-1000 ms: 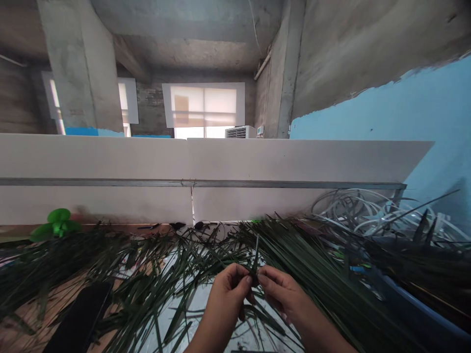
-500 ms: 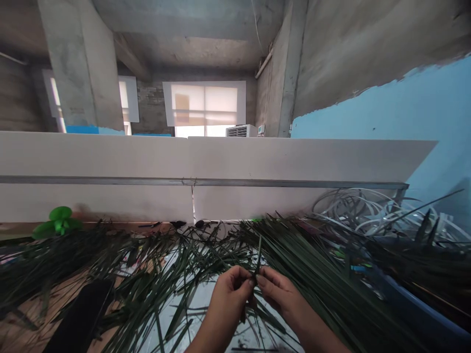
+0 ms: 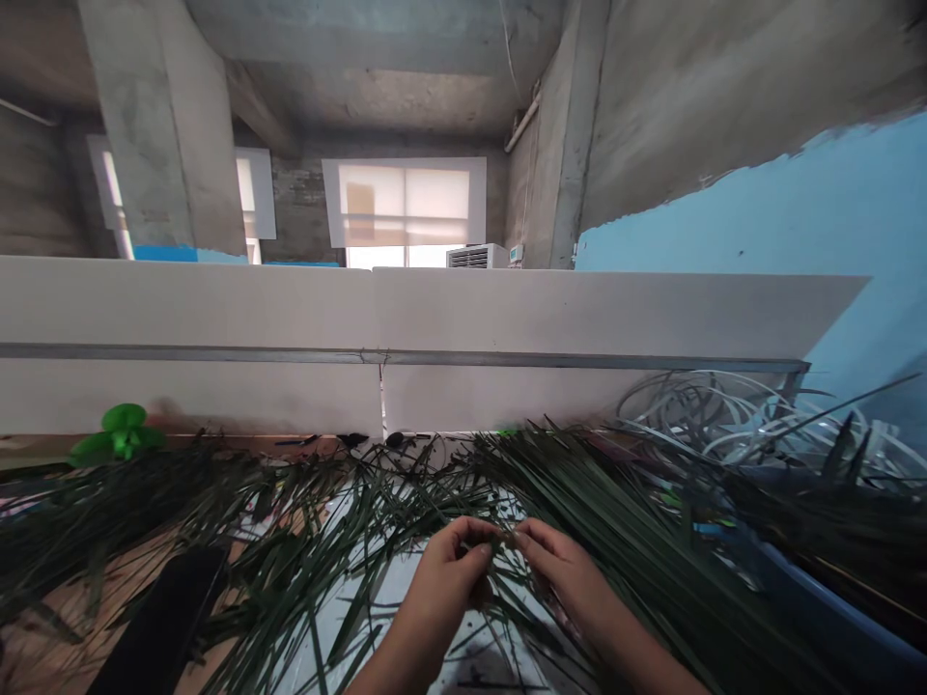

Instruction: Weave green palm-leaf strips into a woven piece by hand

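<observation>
My left hand [image 3: 455,569] and my right hand [image 3: 561,568] meet low in the middle of the view, thumbs and fingertips pinched. Between the fingertips is a small green leaf strip [image 3: 505,543], mostly covered by the fingers. Loose cut leaf strips [image 3: 354,550] lie scattered to the left of and beneath the hands, over a pale sheet [image 3: 406,579]. Just right of my right hand is a thick bundle of long dark green leaves [image 3: 623,521].
A blue tub [image 3: 818,598] holding dark leaves stands at the right, with coiled white strips [image 3: 695,415] behind it. A green plastic object [image 3: 123,434] and a long black object [image 3: 163,618] are on the left. A white partition [image 3: 463,319] runs along the back.
The upright leaf piece that stuck up above the fingers no longer shows. Both hands have tilted slightly, and the fingertips have moved a little upward and apart.
</observation>
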Motion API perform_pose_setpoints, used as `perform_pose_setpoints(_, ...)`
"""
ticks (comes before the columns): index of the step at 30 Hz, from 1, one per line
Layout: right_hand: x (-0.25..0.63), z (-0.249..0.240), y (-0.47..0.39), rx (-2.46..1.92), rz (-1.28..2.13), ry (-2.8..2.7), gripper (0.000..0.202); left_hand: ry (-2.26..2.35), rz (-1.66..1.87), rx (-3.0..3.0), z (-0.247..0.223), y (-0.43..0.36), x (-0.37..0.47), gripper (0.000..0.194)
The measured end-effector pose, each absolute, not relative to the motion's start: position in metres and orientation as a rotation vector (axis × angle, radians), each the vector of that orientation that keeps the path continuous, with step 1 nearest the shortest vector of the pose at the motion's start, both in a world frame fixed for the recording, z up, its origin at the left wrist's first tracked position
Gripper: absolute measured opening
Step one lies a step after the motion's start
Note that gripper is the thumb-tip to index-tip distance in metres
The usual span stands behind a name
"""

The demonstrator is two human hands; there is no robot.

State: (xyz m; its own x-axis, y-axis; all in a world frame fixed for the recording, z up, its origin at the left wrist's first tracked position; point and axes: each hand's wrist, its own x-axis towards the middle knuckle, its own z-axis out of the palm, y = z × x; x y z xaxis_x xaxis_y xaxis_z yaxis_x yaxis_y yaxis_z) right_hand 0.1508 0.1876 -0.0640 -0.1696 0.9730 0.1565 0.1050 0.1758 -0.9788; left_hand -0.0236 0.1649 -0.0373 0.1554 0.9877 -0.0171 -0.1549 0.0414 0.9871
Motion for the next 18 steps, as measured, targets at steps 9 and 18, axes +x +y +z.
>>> perform_pose_setpoints(9, 0.160, -0.051, 0.188, -1.082, 1.000, -1.598, 0.025, 0.906, 1.291, 1.013, -0.039, 0.167, -0.021, 0.043)
perform_pose_setpoints(18, 0.147, -0.036, 0.169, -0.965, 1.365, -1.226, 0.032, 0.908, 1.176, 1.112, -0.043, 0.163, -0.015, 0.041)
